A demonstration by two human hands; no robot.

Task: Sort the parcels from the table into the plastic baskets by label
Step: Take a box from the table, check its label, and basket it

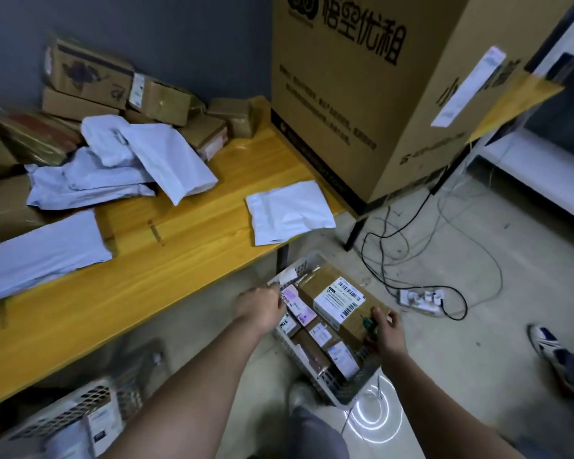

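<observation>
A grey plastic basket (340,389) stands on the floor below the table's right end, packed with several labelled parcels. A brown cardboard box with a white barcode label (337,301) lies on top of them. My right hand (386,331) grips that box at its near right corner, with a small dark green thing between the fingers. My left hand (262,308) is at the basket's left rim, fingers closed near a white tag (287,278); what it holds is unclear. On the yellow wooden table (179,260) lie white mailer bags (289,212) and a heap of small cardboard boxes (159,97).
A second grey basket (63,415) with parcels sits at bottom left under the table. A tall printed cardboard carton (362,94) stands at the table's right end. Cables and a power strip (421,298) lie on the floor. Another person's shoe (547,347) is at right beside a white shelf (544,160).
</observation>
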